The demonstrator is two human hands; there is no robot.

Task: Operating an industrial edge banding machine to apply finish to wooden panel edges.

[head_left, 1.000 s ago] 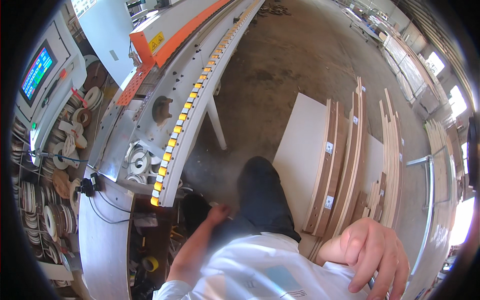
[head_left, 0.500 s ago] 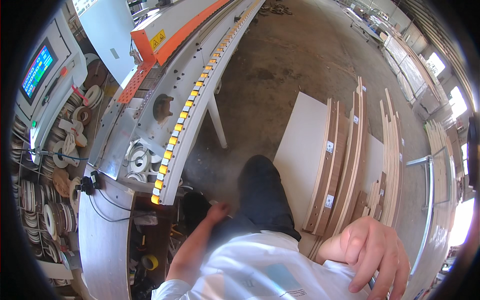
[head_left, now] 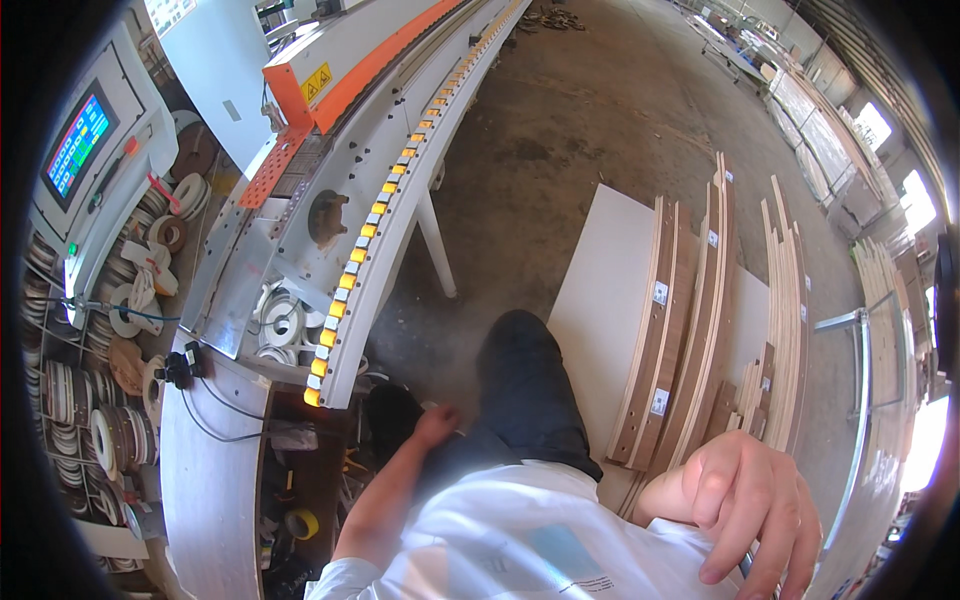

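Observation:
My left hand [head_left: 436, 426] rests on my dark trouser leg [head_left: 525, 380], its fingers loosely curled together with nothing visible in them. At the lower right my right hand [head_left: 755, 505] is raised close in front of my white shirt [head_left: 520, 530]. Its fingers hang bent and apart, and nothing shows between them. Nearest to this hand are long brown wood strips [head_left: 640, 400], some with white labels, lying on a pale board [head_left: 602, 260].
To the left stands a long machine with a rail of yellow rollers [head_left: 345, 282], an orange guard [head_left: 275, 170] and a control screen [head_left: 76, 145]. Rolls of edge banding [head_left: 105, 440] fill a rack beside a cabinet [head_left: 210, 470]. A metal frame [head_left: 858, 400] stands at right.
Both hands keep their places. The machine and cabinet sit very slightly farther right in the picture, a small shift of view.

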